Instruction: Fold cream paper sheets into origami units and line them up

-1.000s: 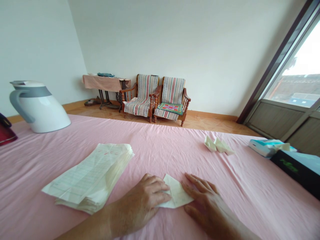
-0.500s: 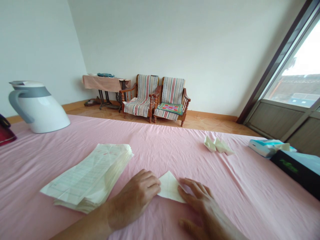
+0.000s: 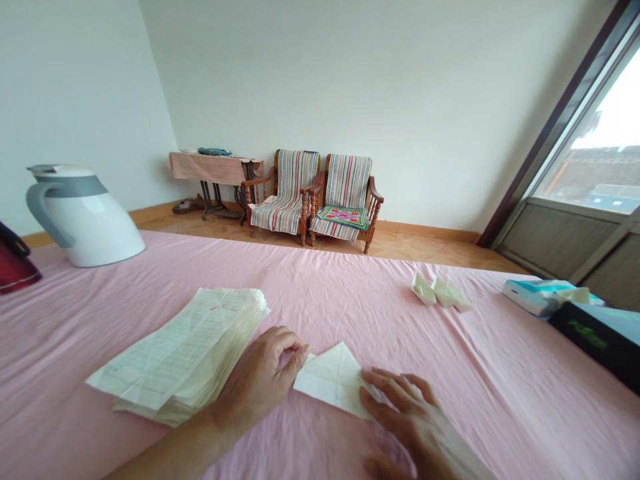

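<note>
A small folded sheet of paper (image 3: 333,377) with crossing creases lies on the pink cloth in front of me. My left hand (image 3: 275,367) pinches its left corner between thumb and fingertips, slightly lifted. On the right edge of the paper rest the outstretched fingers of my right hand (image 3: 400,407), which cover that corner. Beside my left wrist is a thick stack of printed sheets (image 3: 180,347) with fold lines. Two or so folded paper shapes (image 3: 440,292) stand farther off to the right.
A white and grey jug (image 3: 95,220) is at the far left, with a dark red object (image 3: 15,263) at the edge. To the right are a blue and white tissue pack (image 3: 530,293) and a black box (image 3: 590,333). Two wooden armchairs (image 3: 345,193) stand beyond the pink cloth.
My left hand has drawn back a little and now pinches the left corner, where its fingers lay flatter before. More of the folded paper shows. The right hand stays on the right edge.
</note>
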Demonstrator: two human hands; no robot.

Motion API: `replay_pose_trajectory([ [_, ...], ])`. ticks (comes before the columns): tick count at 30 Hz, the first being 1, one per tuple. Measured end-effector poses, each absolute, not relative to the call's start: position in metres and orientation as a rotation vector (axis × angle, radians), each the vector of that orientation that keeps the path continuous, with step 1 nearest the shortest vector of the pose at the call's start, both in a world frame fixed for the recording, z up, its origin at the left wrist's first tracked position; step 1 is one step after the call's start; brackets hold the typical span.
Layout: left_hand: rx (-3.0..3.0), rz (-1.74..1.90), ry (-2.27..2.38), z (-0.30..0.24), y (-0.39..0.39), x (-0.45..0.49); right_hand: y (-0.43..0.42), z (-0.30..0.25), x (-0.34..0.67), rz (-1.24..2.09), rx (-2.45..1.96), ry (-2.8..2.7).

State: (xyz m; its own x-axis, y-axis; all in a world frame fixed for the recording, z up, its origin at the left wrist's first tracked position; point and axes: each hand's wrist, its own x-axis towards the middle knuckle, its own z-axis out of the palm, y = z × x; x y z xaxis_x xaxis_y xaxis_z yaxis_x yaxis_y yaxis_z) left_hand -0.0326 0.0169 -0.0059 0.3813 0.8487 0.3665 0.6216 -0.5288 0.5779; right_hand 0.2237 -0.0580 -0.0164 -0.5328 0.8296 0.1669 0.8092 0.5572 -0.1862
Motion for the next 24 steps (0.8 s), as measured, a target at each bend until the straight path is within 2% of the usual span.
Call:
replay_pose_trajectory([
  [5, 2.388, 0.841, 1.395, -0.014, 0.022, -0.034, -0.058, -0.021, 0.226, 0.063, -1.304, -2.635],
  [14, 2.286, 0.650, 1.481, 0.008, 0.013, -0.021, -0.059, -0.015, 0.225, 0.120, -1.350, -2.623],
  [24, 2.412, 0.735, 1.287, 0.001, 0.006, -0.022, -0.064, -0.019, 0.227, 0.076, -1.351, -2.470],
])
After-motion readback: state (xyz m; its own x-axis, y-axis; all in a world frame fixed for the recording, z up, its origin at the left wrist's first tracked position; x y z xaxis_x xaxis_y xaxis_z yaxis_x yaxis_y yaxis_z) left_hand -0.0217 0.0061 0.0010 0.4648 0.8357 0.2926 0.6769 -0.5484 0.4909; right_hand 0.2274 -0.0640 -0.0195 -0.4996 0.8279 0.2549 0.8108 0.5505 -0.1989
